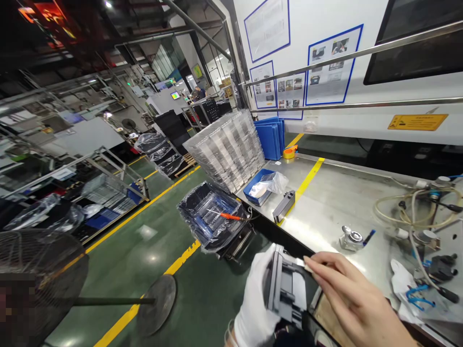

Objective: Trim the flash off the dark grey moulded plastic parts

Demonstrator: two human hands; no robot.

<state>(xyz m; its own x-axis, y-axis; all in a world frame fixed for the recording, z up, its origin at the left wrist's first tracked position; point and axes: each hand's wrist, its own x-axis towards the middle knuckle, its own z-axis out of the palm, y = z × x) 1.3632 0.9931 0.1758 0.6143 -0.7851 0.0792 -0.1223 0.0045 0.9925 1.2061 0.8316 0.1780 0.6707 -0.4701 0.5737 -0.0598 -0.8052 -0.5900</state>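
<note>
My left hand (255, 301), in a white glove, grips a grey plastic moulded part (285, 289) from its left side and holds it upright at the front edge of the steel table (325, 202). Bare, my right hand (356, 299) pinches a thin metal blade (299, 261) whose tip rests on the part's top edge. Another grey part (284, 206) lies on the table further back.
A tall stack of clear plastic trays (229, 149) stands at the table's far left beside a blue bin (257, 185) holding a bag. A bagged black crate (211, 221) with an orange-handled tool sits below the edge. Hoses and tools (423, 212) crowd the right. A fan (39, 284) stands at lower left.
</note>
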